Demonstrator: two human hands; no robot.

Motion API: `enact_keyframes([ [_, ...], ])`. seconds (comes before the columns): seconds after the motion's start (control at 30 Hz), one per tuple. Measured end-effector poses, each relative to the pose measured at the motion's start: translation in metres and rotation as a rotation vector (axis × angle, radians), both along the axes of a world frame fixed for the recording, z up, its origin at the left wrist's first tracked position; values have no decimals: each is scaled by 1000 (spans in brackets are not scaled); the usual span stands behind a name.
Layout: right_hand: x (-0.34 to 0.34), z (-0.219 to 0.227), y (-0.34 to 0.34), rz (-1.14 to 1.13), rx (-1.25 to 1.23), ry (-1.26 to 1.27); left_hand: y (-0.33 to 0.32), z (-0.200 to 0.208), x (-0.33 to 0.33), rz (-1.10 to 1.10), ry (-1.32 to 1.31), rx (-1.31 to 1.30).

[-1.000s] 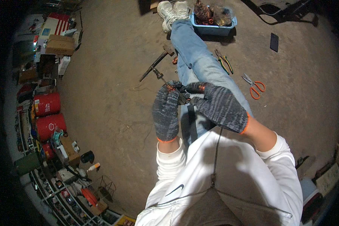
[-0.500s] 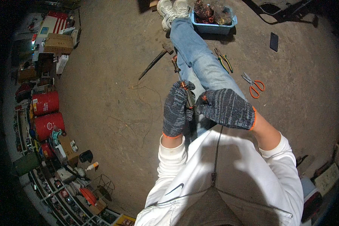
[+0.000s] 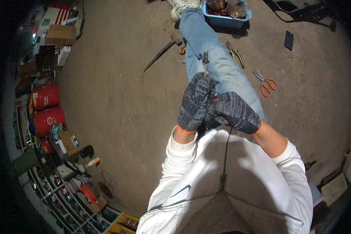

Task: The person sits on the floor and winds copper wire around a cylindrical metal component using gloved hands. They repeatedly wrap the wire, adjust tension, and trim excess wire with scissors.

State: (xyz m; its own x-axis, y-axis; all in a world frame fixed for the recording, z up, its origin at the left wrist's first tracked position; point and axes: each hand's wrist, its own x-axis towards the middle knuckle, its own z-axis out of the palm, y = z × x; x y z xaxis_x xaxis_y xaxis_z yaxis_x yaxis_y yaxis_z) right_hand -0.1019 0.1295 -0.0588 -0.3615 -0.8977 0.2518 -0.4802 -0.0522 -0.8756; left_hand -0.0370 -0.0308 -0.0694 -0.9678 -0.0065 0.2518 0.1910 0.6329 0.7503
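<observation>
My left hand (image 3: 194, 102), in a dark grey knitted glove with an orange cuff, is closed around a small motor armature (image 3: 205, 57). Its ridged metal shaft sticks out past the fingers, over my jeans; the body is hidden in the glove. My right hand (image 3: 238, 114), gloved alike, is closed with its fingertips against the left hand. What those fingers grip, if anything, is hidden. Both hands are over my lap.
On the floor left of my leg lies a hammer (image 3: 162, 52). To the right are pliers (image 3: 235, 54), orange-handled scissors (image 3: 265, 83) and a phone (image 3: 288, 40). A blue tub (image 3: 226, 22) holds copper scraps. Red drums (image 3: 48, 120) and cluttered shelves line the left side.
My left hand has moved right and slightly up with the armature, whose shaft now points more upright. The fingers now cover its body. My right hand stays close beside it.
</observation>
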Motion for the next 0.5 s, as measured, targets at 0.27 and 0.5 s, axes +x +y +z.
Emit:
enact_keyframes([
  [0.27,-23,22,39,-417,-131,-134,6,-6,-1,-337,104,-108],
  [0.5,-30,50,31,-320,-41,213,25,16,-14,60,-275,320],
])
